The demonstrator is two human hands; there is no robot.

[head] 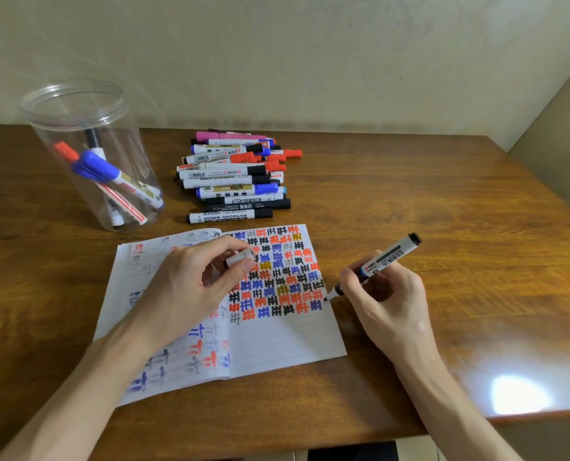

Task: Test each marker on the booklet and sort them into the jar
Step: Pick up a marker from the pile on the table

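Observation:
An open booklet [287, 337] lies on the table, its right page covered with rows of red, blue and black marks. My right hand [386, 297] grips an uncapped black marker [381, 257], its tip at the page's right edge beside the last mark. My left hand [193, 284] rests on the booklet and pinches the marker's cap [240, 258]. A clear plastic jar [94, 154] stands at the far left with several markers inside. A pile of markers [233, 174] lies behind the booklet.
The wooden table [443, 211] has bare surface to the right of the booklet, with a bright glare near its front right edge. A wall runs close behind the jar and the pile.

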